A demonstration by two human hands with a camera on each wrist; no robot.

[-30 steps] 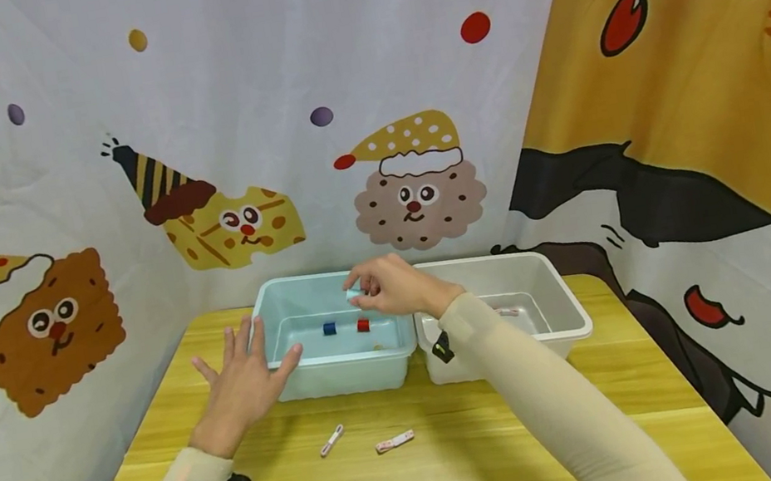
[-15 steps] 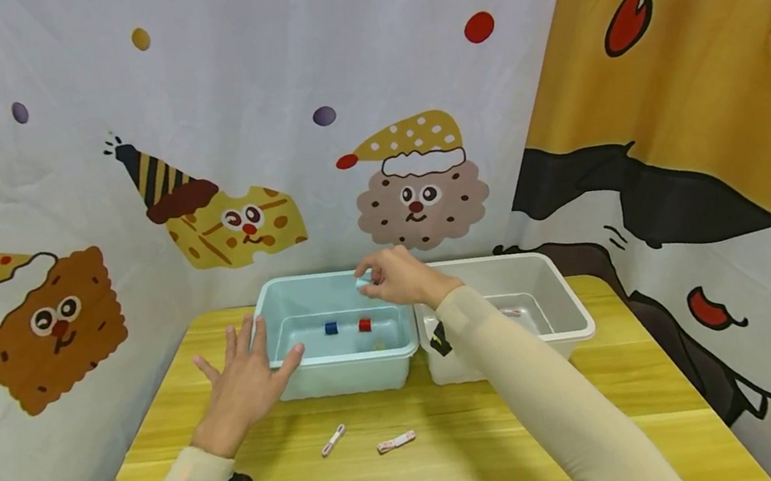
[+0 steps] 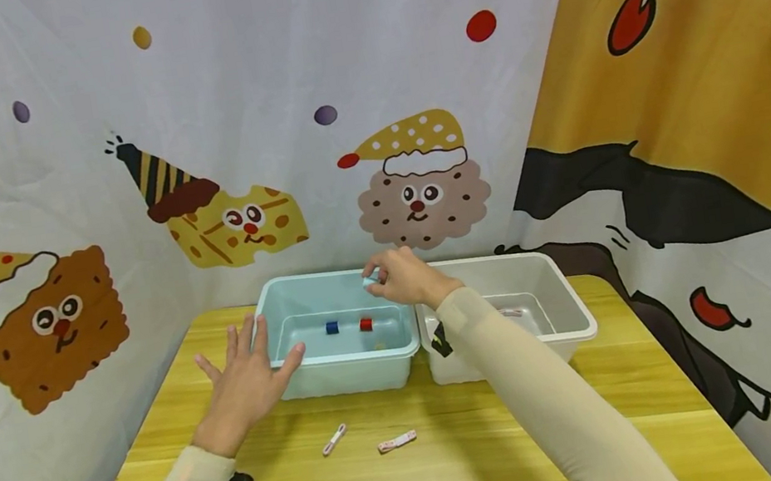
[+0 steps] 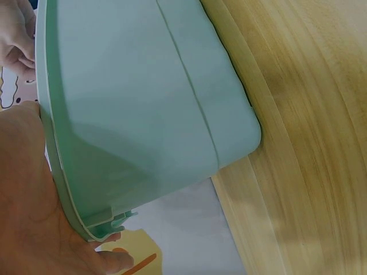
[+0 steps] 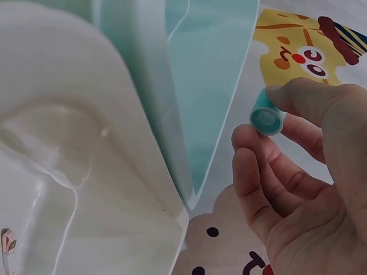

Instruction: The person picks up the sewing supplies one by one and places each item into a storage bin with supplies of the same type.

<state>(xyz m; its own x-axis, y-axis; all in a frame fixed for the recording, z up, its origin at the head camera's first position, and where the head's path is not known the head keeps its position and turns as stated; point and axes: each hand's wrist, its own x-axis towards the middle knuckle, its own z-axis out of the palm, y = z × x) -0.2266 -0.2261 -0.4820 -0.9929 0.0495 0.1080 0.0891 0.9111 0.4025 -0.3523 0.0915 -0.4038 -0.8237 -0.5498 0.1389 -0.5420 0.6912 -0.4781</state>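
Note:
In the head view, my right hand (image 3: 402,278) is raised over the back right part of the light blue bin (image 3: 344,359). Thumb and fingertips pinch a small teal cylinder (image 5: 266,118), its round clear-rimmed end showing in the right wrist view; it looks like a thread spool. My left hand (image 3: 246,387) lies spread at that bin's front left corner, fingers straight against the rim. Inside the blue bin lie a dark blue spool (image 3: 332,328) and a red spool (image 3: 366,324), plus a small yellowish thing (image 3: 380,346) near the front wall.
A white bin (image 3: 583,331) stands right beside the blue one, with a pinkish-white strip (image 3: 510,312) inside. On the wooden table (image 3: 466,463) in front lie two small folded pinkish-white strips, one slanted (image 3: 335,439) and one flatter (image 3: 397,441). A printed curtain (image 3: 229,63) hangs behind.
My right hand has moved a little right and up with the teal spool, toward the bin's back right corner. My left hand stays at the rim.

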